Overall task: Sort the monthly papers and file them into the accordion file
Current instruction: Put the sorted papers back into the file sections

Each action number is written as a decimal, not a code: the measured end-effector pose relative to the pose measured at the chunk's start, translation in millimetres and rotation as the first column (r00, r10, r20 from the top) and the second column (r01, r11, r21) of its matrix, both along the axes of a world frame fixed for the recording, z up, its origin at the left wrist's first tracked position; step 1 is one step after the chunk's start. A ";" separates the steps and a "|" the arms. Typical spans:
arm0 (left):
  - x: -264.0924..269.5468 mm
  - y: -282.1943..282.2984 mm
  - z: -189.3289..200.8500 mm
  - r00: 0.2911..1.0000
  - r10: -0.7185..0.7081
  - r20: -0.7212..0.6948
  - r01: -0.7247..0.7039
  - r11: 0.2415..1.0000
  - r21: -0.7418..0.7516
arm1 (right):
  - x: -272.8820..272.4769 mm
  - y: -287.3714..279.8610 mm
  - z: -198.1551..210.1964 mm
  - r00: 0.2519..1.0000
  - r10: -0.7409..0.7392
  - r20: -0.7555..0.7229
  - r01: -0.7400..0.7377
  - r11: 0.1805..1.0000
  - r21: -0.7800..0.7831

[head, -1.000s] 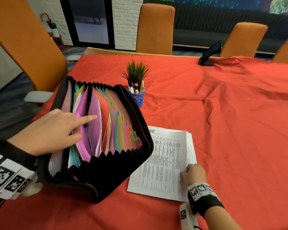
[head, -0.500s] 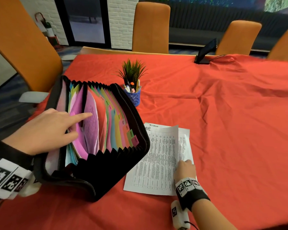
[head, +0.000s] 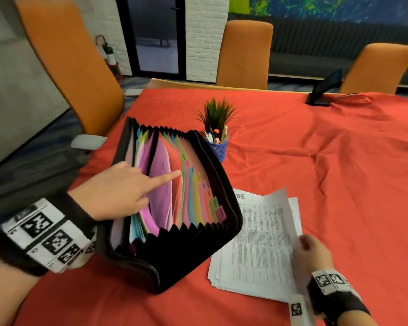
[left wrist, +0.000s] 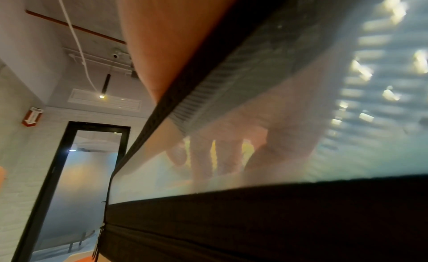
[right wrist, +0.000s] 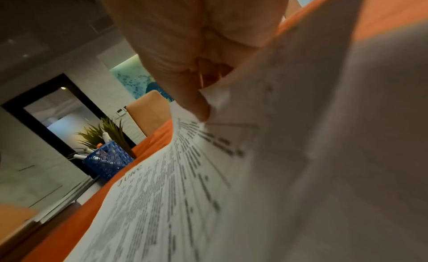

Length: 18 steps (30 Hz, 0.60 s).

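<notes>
The black accordion file [head: 189, 262] lies open on the red tablecloth, its coloured tabbed pockets fanned out. My left hand [head: 118, 191] rests on its left side, index finger [head: 172, 175] straight and pressing a pink divider, the other fingers down in a pocket. In the left wrist view those fingers [left wrist: 231, 152] show blurred through a translucent divider. Right of the file lies a stack of printed papers [head: 259, 243]. My right hand [head: 311, 255] pinches the right edge of the top sheet [right wrist: 162, 202], headed JUNE, and curls it up off the stack.
A blue mesh pen basket [head: 218, 147] and a small green plant [head: 216, 114] stand just behind the file. A black device [head: 323, 90] sits at the table's far edge. Orange chairs [head: 68, 67] surround the table. Bare red cloth [head: 316, 172] spreads to the right.
My right hand has taken the top sheet's right edge and lifted it. My left index finger has slid right across the dividers, widening the pocket.
</notes>
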<state>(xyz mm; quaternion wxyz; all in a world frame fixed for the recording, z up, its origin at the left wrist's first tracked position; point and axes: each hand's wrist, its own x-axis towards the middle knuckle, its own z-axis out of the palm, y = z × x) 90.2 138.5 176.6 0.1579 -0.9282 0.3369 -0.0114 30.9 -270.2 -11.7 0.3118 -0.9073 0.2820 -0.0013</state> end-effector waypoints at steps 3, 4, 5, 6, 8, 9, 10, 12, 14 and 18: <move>3.4 -3.9 0.0 1.000 -0.029 -0.008 0.029 0.997 0.072 | -2.9 -5.7 10.1 0.998 0.007 0.065 -0.010 0.999 0.048; 4.6 -4.4 0.6 0.999 -0.033 -0.013 0.034 0.996 0.086 | -3.3 -6.2 12.9 0.999 0.012 0.053 -0.016 0.997 0.073; 4.8 -4.5 1.0 0.999 -0.022 -0.036 0.025 0.995 0.097 | -3.8 -7.0 14.3 0.999 0.019 0.032 -0.022 0.995 0.102; 5.2 -3.5 0.5 0.999 -0.015 -0.047 0.019 0.995 0.102 | -4.5 -8.1 15.7 0.999 0.028 0.020 -0.030 0.992 0.123; 6.4 -1.1 -0.7 0.997 -0.075 -0.002 0.075 0.995 0.064 | -5.9 -8.6 20.6 1.000 0.022 0.010 -0.023 0.992 0.128; 4.9 0.0 -0.2 0.995 -0.099 0.013 0.098 0.994 0.042 | -6.1 -10.0 22.6 1.000 0.009 0.014 -0.010 0.993 0.121; 4.2 1.5 -0.4 0.992 -0.124 0.016 0.124 0.992 0.023 | -5.2 -13.7 22.5 0.999 0.008 0.036 -0.012 0.993 0.122; 6.1 5.4 -3.6 0.984 -0.178 0.019 0.179 0.983 -0.037 | -3.1 -26.4 16.2 0.999 0.024 0.029 -0.026 0.994 0.104; 2.7 3.1 1.0 0.989 -0.149 -0.020 0.148 0.987 -0.068 | -1.3 -41.8 3.6 1.000 0.028 -0.012 -0.026 0.995 0.095; 1.1 -0.3 3.3 0.998 -0.057 -0.033 0.058 0.997 0.047 | -4.1 -27.8 29.4 0.996 -0.062 -0.068 0.073 0.983 0.166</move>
